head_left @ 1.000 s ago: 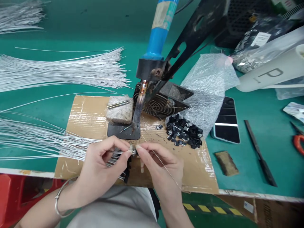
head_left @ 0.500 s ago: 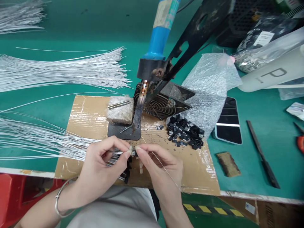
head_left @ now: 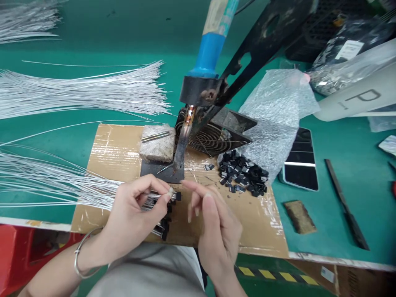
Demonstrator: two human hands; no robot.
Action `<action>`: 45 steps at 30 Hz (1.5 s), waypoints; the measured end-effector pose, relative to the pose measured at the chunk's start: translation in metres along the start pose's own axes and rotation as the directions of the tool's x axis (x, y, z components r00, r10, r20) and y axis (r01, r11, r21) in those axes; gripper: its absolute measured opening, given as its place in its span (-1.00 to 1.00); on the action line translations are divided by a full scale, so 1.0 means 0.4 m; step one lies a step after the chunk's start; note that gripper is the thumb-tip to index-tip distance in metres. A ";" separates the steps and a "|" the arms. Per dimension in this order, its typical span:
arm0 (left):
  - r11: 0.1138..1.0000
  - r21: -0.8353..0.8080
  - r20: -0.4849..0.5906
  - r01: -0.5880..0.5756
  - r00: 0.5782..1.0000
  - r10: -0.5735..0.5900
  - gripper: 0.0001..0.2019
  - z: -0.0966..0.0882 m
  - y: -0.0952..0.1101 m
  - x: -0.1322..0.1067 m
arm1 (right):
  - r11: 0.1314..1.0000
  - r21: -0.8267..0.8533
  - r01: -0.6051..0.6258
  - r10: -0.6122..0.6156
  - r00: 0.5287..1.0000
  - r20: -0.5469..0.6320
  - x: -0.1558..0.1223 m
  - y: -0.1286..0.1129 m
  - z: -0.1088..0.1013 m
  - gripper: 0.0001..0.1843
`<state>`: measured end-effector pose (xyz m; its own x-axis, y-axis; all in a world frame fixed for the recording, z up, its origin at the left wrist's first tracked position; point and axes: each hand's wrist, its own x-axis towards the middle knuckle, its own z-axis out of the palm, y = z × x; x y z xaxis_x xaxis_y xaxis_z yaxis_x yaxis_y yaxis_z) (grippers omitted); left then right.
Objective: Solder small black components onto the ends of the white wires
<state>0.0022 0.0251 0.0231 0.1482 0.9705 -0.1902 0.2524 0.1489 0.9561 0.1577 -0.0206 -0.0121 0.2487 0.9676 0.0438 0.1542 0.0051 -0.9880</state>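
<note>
My left hand [head_left: 139, 210] pinches a thin silver-white wire between thumb and forefinger. A small black connector [head_left: 176, 196] sits at the tip of that grip, on the wire's end. Beneath and behind the fingers lie several more wires with black connector ends [head_left: 163, 229], partly covered by the hand. My right hand [head_left: 218, 222] is a short way to the right, its fingers apart and the forefinger stretched towards the connector without touching it. Above both hands, a soldering iron [head_left: 182, 150] with a blue handle points down from a black stand arm [head_left: 252, 57].
A cardboard sheet [head_left: 256, 227] covers the work area, bearing a pale block [head_left: 157, 148] and a pile of black connectors [head_left: 243, 173]. Behind stands a small fan [head_left: 213, 138]. Wire bundles [head_left: 83, 93] lie left; a phone [head_left: 300, 161], sponge [head_left: 300, 216] and dark blade-like tool [head_left: 346, 204] right.
My right hand has let go at the connector and drawn back to the right, its fingers opening. The fine strand across it no longer shows. My left hand keeps its pinch almost in place.
</note>
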 end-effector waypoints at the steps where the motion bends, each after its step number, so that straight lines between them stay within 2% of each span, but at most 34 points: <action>1: 1.000 0.004 -0.008 0.001 1.000 -0.001 -0.87 0.000 -0.001 0.003 | 1.000 -0.013 -0.009 0.009 1.000 -0.005 -0.002 -0.005 -0.002 -0.61; 4: 1.000 0.003 -0.024 -0.003 1.000 0.003 -0.88 0.000 0.002 0.013 | 0.996 -0.032 -0.089 0.087 0.995 -0.052 -0.005 -0.017 -0.005 -0.66; 6: 1.000 -0.008 -0.034 -0.013 0.999 0.013 -0.88 -0.001 0.006 0.021 | 0.992 -0.079 -0.095 0.089 0.993 -0.074 -0.001 -0.021 -0.009 -0.73; 8: 1.000 0.005 -0.044 -0.018 0.999 0.018 -0.88 -0.002 0.010 0.028 | 0.988 -0.149 -0.046 0.038 0.998 -0.054 0.007 -0.019 -0.018 -0.85; 10: 0.999 0.037 -0.051 -0.018 0.999 0.020 -0.88 -0.003 0.010 0.033 | 0.983 -0.179 0.029 -0.029 1.000 0.003 0.018 -0.016 -0.028 -0.76; 13: 0.998 0.069 -0.059 -0.006 0.998 0.010 -0.88 -0.003 0.006 0.038 | 0.989 -0.118 0.085 -0.079 0.995 0.055 0.033 -0.016 -0.032 -0.76; 21: 0.996 0.089 -0.082 0.005 0.997 0.002 -0.89 0.001 0.015 0.058 | 0.995 0.087 -0.059 0.051 0.995 0.084 0.044 -0.028 -0.008 -0.80; 28: 0.997 0.068 -0.095 0.037 0.995 -0.031 -0.91 0.003 0.027 0.068 | 0.990 0.071 -0.121 0.121 0.993 0.011 0.048 -0.044 -0.001 -0.77; 33: 0.997 0.058 -0.084 0.055 0.995 -0.050 -0.91 0.001 0.032 0.075 | 0.984 0.094 -0.150 0.151 0.989 -0.001 0.050 -0.052 0.002 -0.77; 45: 0.998 0.044 -0.077 0.044 0.996 -0.040 -0.92 0.000 0.041 0.075 | 0.980 0.133 -0.147 0.150 0.989 -0.011 0.051 -0.059 0.001 -0.77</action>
<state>0.0109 0.0565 0.0330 0.0635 0.9755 -0.2109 0.3007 0.1828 0.9360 0.1589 -0.0008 0.0120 0.2791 0.9547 -0.1029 -0.0125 -0.1036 -0.9945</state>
